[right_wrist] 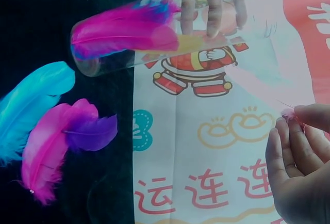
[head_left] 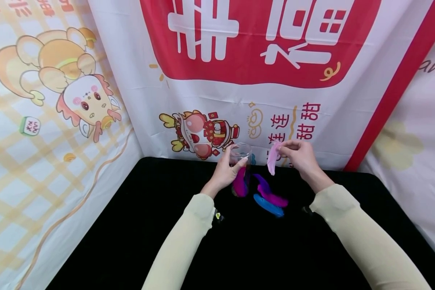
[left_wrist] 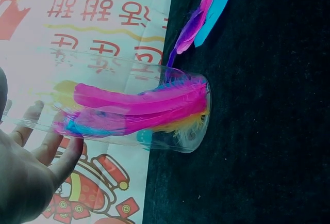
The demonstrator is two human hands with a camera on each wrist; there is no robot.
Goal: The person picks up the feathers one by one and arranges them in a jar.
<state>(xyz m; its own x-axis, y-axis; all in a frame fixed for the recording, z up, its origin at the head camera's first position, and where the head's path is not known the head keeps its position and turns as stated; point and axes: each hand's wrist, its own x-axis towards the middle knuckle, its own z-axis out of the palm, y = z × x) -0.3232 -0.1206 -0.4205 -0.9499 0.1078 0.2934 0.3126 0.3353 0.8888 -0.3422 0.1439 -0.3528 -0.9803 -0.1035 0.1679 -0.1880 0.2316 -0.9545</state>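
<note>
Pale pink feather (head_left: pixel 273 159) between right hand's (head_left: pixel 300 158) pinched fingertips (head_left: pixel 282 150).

Left arm (head_left: pixel 183 237) and right arm (head_left: pixel 369 237) reach forward, left fingers (left_wrist: pixel 68 162) curved in a grip, right fingers (right_wrist: pixel 299 146) pinched

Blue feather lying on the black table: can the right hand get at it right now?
Probably yes: the blue feather lies largely uncovered, with the clear jar off to its left. But the right hand pinches a pale pink feather, so it likely needs to let go first.
</note>
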